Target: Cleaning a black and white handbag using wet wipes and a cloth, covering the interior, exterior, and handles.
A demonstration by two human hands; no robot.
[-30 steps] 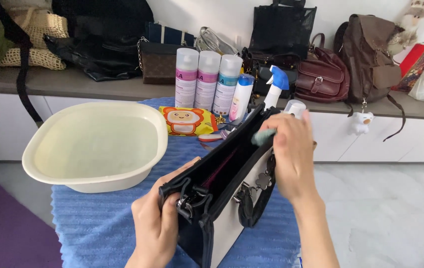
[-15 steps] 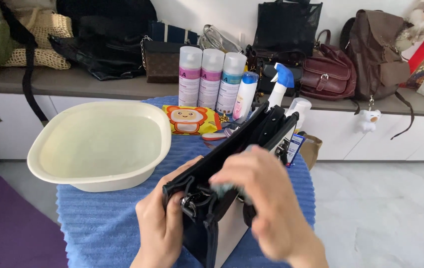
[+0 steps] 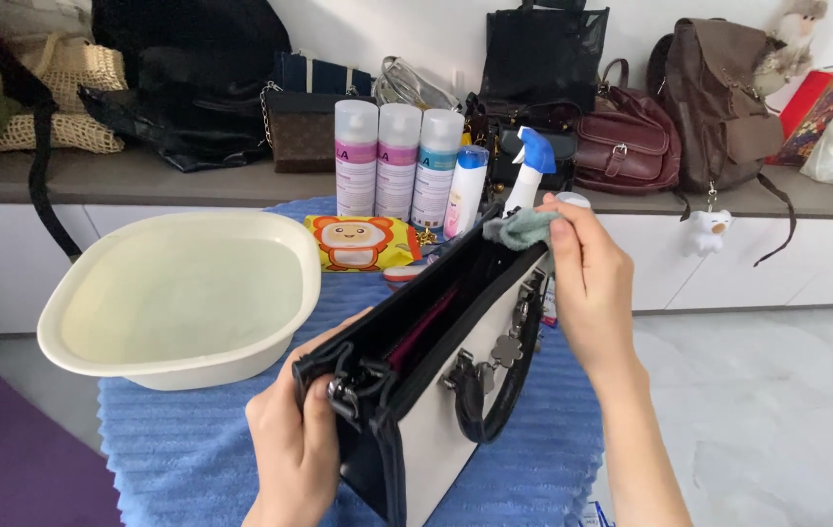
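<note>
A black and white handbag [image 3: 456,390] with black handles stands open on a blue towel [image 3: 182,449]. My left hand [image 3: 295,444] grips the bag's near end by its metal hardware. My right hand [image 3: 587,283] pinches a small grey-green cloth [image 3: 522,227] and presses it on the far end of the bag's top rim. The bag's inside shows a dark lining with a red strip.
A cream basin [image 3: 182,298] with water sits left of the bag. Behind it stand three spray cans [image 3: 397,161], a small bottle [image 3: 465,190], a blue-capped sprayer [image 3: 529,171] and a yellow wipes pack [image 3: 358,242]. Several bags line the shelf [image 3: 143,181], including a burgundy purse [image 3: 626,146] and brown backpack [image 3: 719,93].
My right hand slid the cloth back along the bag's rim toward me, then returned to the far end. My left hand kept its grip on the near end.
</note>
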